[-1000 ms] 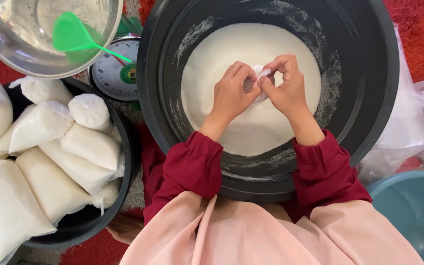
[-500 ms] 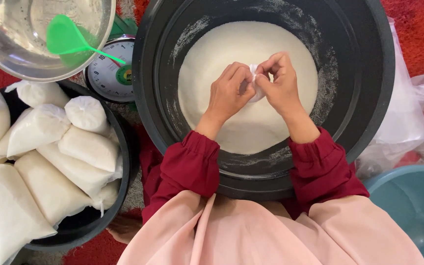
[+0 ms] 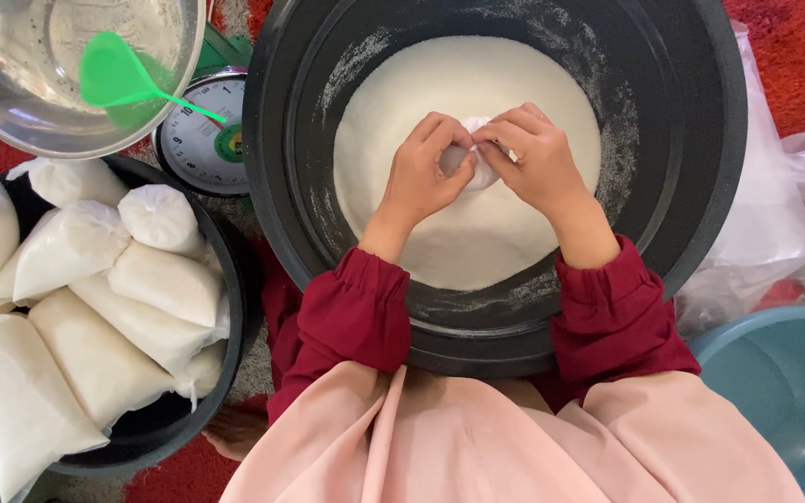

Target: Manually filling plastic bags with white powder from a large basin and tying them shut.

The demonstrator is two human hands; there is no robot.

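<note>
Crumpled clear plastic bag, small and soft, sits pinched between both hands over the middle of the big black basin. Left hand curls its fingertips onto the bag's near side; right hand clamps thumb and fingers on its top edge, knuckles nearly touching the other hand. Directly beneath the fingers lies a smooth, pale mound of fine white grains, dusting the basin's dark wall. Well off to the left of the fingers, plump sealed bags of the same white stuff are heaped in a dark tub, beside a round dial scale and a shiny metal bowl holding a green plastic scoop.
</note>
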